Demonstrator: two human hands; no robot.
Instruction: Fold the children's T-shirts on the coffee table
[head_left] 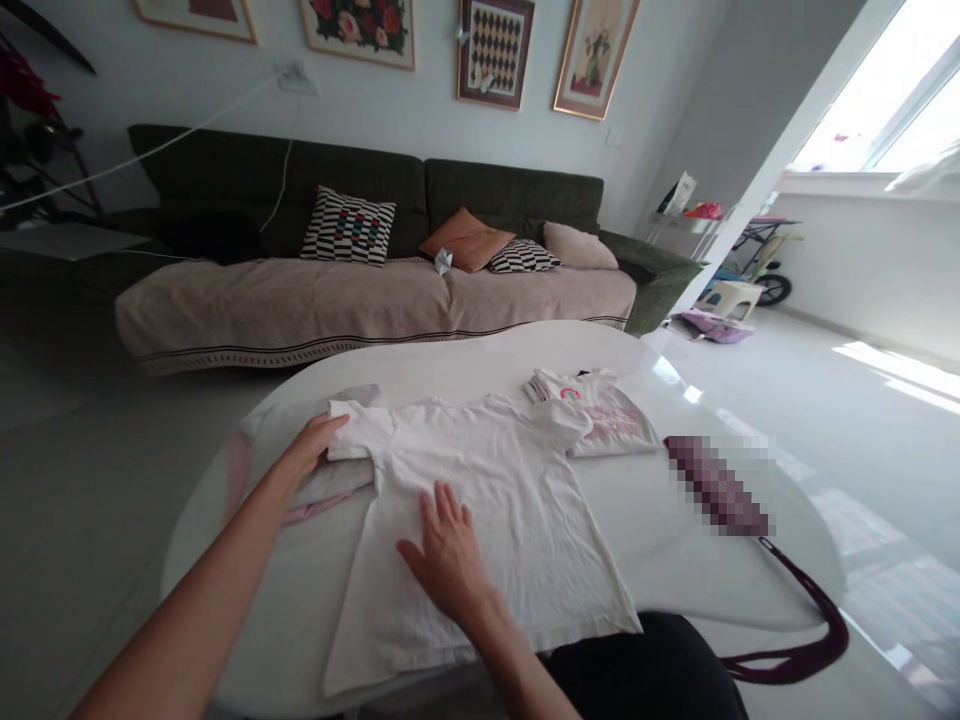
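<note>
A white short-sleeved T-shirt lies spread out on the white oval table, neck away from me and hem near my lap. At its left sleeve cuff is my left hand, closed on the cloth edge; the thumb is partly hidden. My right hand rests flat on the shirt's body, left of its middle, fingers spread. Under and beside the left sleeve lie grey and pink garments. A folded white stack of clothes with pink print sits by the right sleeve.
On the table's right lies a blurred-out purple item with a dark strap hanging over the edge. Behind the table stands a dark green sofa with a beige cover and several cushions. My dark-clothed knee is at the near edge.
</note>
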